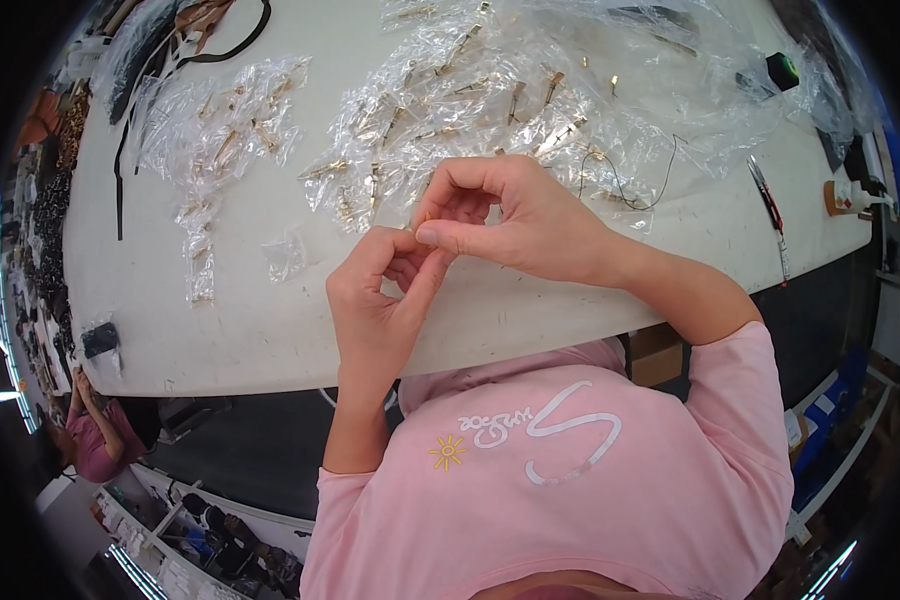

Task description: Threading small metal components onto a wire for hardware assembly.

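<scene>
My left hand (375,295) and my right hand (535,215) meet above the near part of the white table (240,350). Thumb and fingers of each are pinched together, fingertips touching or almost touching the other hand's. Whatever they hold is too small or too hidden to name. Just beyond them spreads a heap of clear plastic bags (460,90) with several slim gold-coloured metal pieces in and among them. A smaller group of such bags (225,140) lies to the left, trailing towards the near edge. Closer to my left hand is a small clear bag (285,257).
A slim tool with red and black parts (769,200) lies on the right, near a white bottle (850,198). A dark wire (625,195) curls beside the bags. Black straps (121,180) lie far left. Another person (100,435) is at the left end, near a dark packet (100,340).
</scene>
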The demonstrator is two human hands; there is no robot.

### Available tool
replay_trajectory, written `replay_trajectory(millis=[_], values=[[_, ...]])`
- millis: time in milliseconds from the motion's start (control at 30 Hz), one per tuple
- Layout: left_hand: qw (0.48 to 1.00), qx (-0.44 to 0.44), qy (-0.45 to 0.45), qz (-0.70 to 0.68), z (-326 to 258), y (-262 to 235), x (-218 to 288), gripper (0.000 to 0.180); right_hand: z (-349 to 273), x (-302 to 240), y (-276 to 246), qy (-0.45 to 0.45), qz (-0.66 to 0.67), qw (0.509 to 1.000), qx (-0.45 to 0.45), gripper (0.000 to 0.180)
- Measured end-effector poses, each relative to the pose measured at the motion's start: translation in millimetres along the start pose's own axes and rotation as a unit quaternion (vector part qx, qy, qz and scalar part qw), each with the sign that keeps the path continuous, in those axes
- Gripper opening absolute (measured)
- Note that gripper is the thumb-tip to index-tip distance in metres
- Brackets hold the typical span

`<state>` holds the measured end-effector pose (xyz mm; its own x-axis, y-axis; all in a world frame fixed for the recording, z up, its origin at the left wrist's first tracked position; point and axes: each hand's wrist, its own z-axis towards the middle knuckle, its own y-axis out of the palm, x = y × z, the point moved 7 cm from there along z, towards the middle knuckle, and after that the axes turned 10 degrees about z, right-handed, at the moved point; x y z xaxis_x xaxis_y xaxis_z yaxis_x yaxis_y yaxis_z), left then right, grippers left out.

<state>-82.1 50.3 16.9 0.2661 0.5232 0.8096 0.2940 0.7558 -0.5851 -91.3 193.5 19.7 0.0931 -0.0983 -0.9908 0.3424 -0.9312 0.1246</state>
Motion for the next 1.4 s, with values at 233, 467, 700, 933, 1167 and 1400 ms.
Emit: replay_trajectory(millis=[233,467,700,933,1167,1400], values=[[0.967,0.011,-0.084,-0.241,-9.3,5.1,-13.9,0.013,3.9,13.9,-3.6,0.041,0.168,0.985,0.018,0.012],[0.96,0.028,-0.068,-0.269,-12.9,9.5,-16.1,0.017,7.1,13.4,1.5,0.006,0.201,0.979,0.029,0.015],[0.963,0.148,-0.089,-0.205,-11.5,-41.5,-43.9,0.018,4.3,-25.3,-61.5,-0.072,0.073,0.988,0.12,0.019],[0.946,0.217,-0.093,-0.223,-22.6,-73.6,-69.0,0.014,-10.4,-14.5,-64.2,-0.061,-0.193,0.971,0.129,0.012],[0.954,0.176,-0.105,-0.218,-15.8,-49.9,-55.4,0.013,9.8,-3.4,19.8,-0.235,-0.401,0.885,-0.022,0.009],[0.954,0.141,-0.115,-0.238,-13.9,-30.0,-57.2,0.013,22.9,15.7,40.5,-0.267,-0.522,0.809,-0.043,0.011]])
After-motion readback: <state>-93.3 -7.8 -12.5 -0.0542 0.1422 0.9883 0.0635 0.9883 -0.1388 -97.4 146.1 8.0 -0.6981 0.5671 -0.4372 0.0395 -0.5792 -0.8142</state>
